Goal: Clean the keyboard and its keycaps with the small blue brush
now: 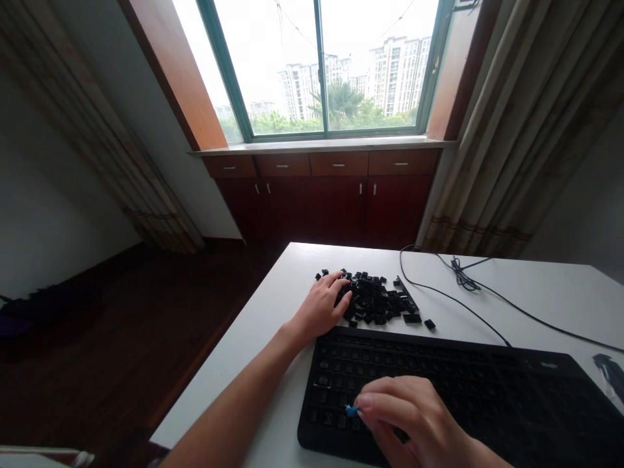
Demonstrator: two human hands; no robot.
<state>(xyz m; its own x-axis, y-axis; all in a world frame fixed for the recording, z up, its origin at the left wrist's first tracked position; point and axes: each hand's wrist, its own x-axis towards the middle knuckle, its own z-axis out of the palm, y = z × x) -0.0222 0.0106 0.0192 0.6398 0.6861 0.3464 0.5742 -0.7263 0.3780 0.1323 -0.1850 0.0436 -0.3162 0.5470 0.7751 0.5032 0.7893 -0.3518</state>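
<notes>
White bench under the window: my left hand (322, 305) rests open-fingered on the loose keycap pile (377, 300), my right hand (414, 416) has a pinched grip on a small blue tool (351, 411) over the keyboard (468, 383) below, and a slip could scatter keycaps off the bench edge.

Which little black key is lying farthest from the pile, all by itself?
The single keycap at the pile's right end, alone on the white table.

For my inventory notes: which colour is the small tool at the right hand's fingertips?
Blue. The small tool shows in the head view, pinched by the right hand over the black keyboard.
</notes>
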